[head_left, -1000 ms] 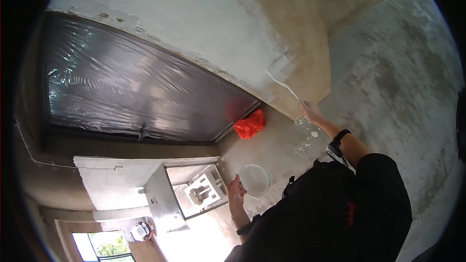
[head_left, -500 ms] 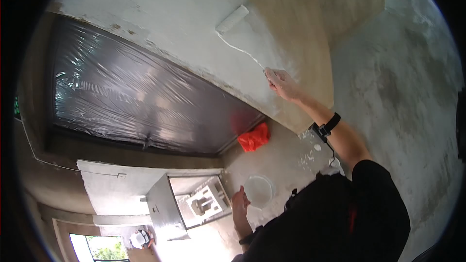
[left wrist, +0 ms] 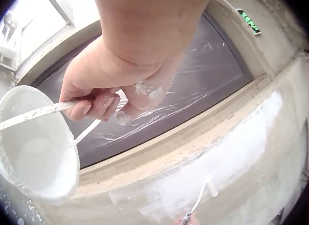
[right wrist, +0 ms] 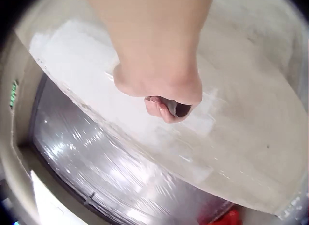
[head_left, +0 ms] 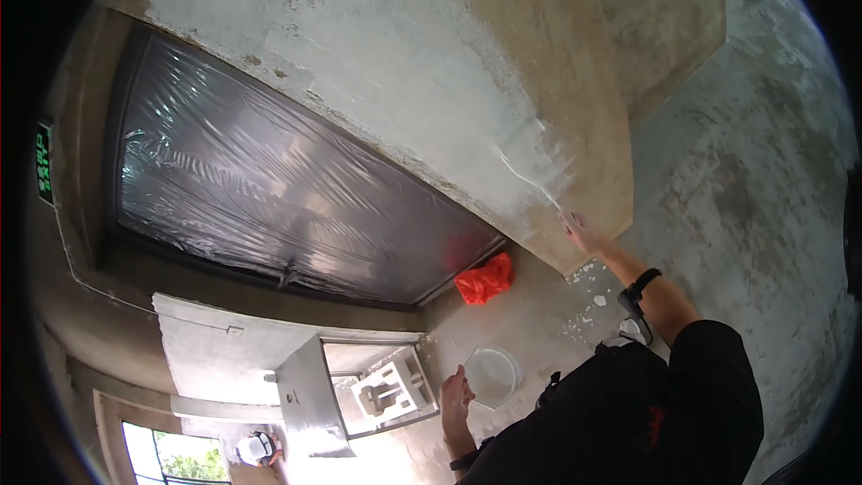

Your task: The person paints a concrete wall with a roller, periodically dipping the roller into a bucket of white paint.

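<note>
My right hand (head_left: 585, 235) grips the handle of a paint roller (head_left: 530, 181), whose white-coated frame reaches up to the wall. In the left wrist view the white roller sleeve (left wrist: 212, 188) lies at the wet white patch. The right wrist view shows my fingers curled round the dark hollow handle end (right wrist: 182, 110). With my left hand (head_left: 456, 400) I hold a white bucket (left wrist: 41, 152) by its paint-smeared handle (left wrist: 36, 115). Pale paint sits inside the bucket, which hangs tilted in that view. White paint smears mark my left hand.
The wall has a white painted area (head_left: 386, 63) beside bare tan plaster (head_left: 584, 126). Plastic film covers a dark door (head_left: 269, 189) alongside. A red bag (head_left: 485, 278) lies on the floor near white splatters (head_left: 600, 300). Another person in a white helmet (head_left: 258, 449) is farther off.
The roller went up the wall with my right hand, then came back down toward the lower edge of the painted area. My left hand keeps holding the bucket; the view has shifted slightly.
</note>
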`<action>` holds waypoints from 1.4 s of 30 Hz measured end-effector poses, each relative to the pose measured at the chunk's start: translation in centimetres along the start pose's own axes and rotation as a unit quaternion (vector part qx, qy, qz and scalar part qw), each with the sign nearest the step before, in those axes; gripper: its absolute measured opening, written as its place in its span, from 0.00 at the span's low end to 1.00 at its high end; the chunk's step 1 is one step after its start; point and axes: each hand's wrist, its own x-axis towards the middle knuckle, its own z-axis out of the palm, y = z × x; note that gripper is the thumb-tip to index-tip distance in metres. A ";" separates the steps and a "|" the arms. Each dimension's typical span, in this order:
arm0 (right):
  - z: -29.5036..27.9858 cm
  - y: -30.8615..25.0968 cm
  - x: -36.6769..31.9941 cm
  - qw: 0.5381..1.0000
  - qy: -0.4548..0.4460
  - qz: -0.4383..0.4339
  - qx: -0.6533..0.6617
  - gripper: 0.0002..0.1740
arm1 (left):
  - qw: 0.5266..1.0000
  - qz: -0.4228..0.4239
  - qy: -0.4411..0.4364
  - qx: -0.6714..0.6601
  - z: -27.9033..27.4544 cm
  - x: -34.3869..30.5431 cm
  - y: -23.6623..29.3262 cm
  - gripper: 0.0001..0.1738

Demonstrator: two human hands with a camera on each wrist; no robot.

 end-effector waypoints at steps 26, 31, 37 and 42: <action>0.7 -10.9 5.9 0.998 0.036 -0.041 0.037 0.29 | 1.000 0.018 -0.009 -0.006 -1.7 0.5 -0.7 0.20; 0.6 -20.4 8.6 0.997 0.020 -0.068 0.029 0.29 | 1.000 0.020 -0.013 -0.018 -1.4 0.5 -0.4 0.20; 0.6 -21.2 8.5 0.998 -0.004 -0.068 0.013 0.29 | 1.000 0.012 0.005 -0.008 -0.7 0.2 -0.1 0.20; -0.1 -12.3 6.2 0.998 0.013 -0.039 0.039 0.28 | 1.000 0.007 -0.013 0.007 -0.8 0.3 -0.4 0.20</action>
